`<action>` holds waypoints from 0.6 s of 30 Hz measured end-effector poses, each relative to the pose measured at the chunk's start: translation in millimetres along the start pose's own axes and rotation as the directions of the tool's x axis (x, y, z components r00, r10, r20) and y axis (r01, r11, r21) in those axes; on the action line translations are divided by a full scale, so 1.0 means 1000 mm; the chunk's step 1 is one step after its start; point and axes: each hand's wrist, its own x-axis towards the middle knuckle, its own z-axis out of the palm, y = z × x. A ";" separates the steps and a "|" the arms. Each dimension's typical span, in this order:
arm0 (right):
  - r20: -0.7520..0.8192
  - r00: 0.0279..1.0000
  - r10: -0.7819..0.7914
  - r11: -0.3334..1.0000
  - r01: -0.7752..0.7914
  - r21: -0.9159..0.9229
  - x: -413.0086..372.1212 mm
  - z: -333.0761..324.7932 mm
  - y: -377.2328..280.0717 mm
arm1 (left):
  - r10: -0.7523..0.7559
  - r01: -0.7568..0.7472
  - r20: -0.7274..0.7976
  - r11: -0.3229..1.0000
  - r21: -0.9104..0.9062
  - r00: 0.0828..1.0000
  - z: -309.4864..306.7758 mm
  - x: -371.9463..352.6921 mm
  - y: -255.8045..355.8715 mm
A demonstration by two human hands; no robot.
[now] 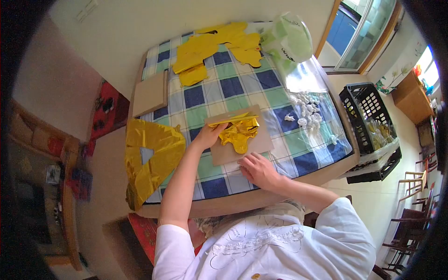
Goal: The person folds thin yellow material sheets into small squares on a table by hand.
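A folded, shiny gold foil balloon point(240, 135) lies on a brown cardboard sheet point(224, 156) on the table in front of me. My left hand point(210, 136) is closed on the balloon's upper left part, its fingertips partly hidden by the foil. At the lower edge of the cardboard rests my right hand point(260, 171); its fingers are loosely bent and a little apart, with nothing seen in them. A large flat gold foil balloon point(161, 165) lies to the left, hanging over the table's edge.
More flat gold foil balloons point(200, 49) are spread at the far side of the checked tablecloth point(233, 88). A cardboard piece point(151, 95) lies at the left. White tied bundles point(308, 112) and a greenish plastic bag point(288, 39) are at the right. Black crates point(366, 112) stand beyond.
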 end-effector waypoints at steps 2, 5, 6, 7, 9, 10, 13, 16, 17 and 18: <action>-0.088 0.995 -0.045 0.998 0.041 -0.056 -0.003 0.002 0.003 | -0.006 0.006 0.000 1.000 -0.012 1.000 0.001 0.000 0.005; -0.063 0.997 -0.042 0.992 0.033 -0.125 -0.002 0.005 0.015 | -0.026 0.026 0.000 0.999 -0.029 1.000 0.002 -0.001 0.010; -0.032 0.999 -0.028 0.989 0.023 -0.146 0.001 0.005 0.020 | -0.022 0.021 -0.004 0.999 -0.030 1.000 0.002 0.000 0.007; -0.047 0.998 -0.033 0.985 0.025 -0.172 0.004 0.003 0.021 | -0.019 0.018 -0.011 0.999 -0.031 1.000 0.002 0.000 0.006; -0.076 0.996 -0.046 0.974 0.028 -0.223 0.014 -0.002 0.022 | -0.045 0.045 0.003 0.999 -0.030 0.999 0.001 -0.001 0.006; -0.076 0.996 -0.037 0.971 0.018 -0.239 0.019 -0.002 0.025 | -0.058 0.058 0.009 0.998 -0.031 0.998 0.001 -0.002 0.007; -0.090 0.996 -0.009 0.962 -0.016 -0.272 0.035 0.007 0.040 | -0.060 0.060 0.009 0.998 -0.011 0.998 0.000 0.000 0.007; -0.111 0.993 0.026 0.955 -0.058 -0.290 0.048 0.011 0.046 | -0.107 0.107 0.027 0.994 0.001 0.994 -0.001 -0.002 0.014; -0.106 0.993 0.046 0.949 -0.077 -0.306 0.051 0.010 0.046 | -0.100 0.100 0.022 0.995 0.016 0.995 -0.001 -0.003 0.017; -0.101 0.993 0.066 0.942 -0.095 -0.323 0.055 0.010 0.046 | -0.093 0.092 0.017 0.995 0.032 0.996 -0.001 -0.003 0.020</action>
